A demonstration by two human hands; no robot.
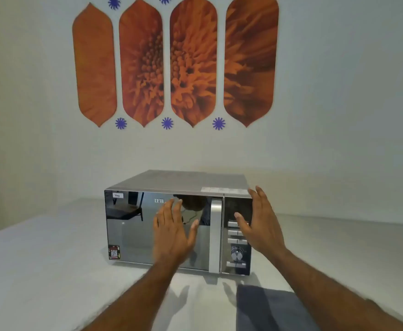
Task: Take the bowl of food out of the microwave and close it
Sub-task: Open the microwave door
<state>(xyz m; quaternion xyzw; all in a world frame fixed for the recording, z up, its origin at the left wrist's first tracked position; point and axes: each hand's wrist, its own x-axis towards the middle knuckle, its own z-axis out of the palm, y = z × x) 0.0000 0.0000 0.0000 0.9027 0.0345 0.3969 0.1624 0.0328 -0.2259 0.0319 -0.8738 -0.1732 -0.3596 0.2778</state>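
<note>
Microwave (162, 232) on desk (40, 259), door shut; bowl hidden inside, unseen. Left hand (171, 237) and right hand (259, 225) spread, empty, before front. Grip handle (215, 235), pull door smoothly, steady body.

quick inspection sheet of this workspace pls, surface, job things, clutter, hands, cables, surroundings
surface: pale counter, with a grey cloth at its near edge
job's things: microwave with its mirrored door shut and the handle untouched; bowl not visible
clutter: nothing seen
hands: left hand open in front of the door; right hand open in front of the control panel; both empty
cables: nothing seen
surroundings: white wall with orange flower panels and small blue flower stickers
</note>
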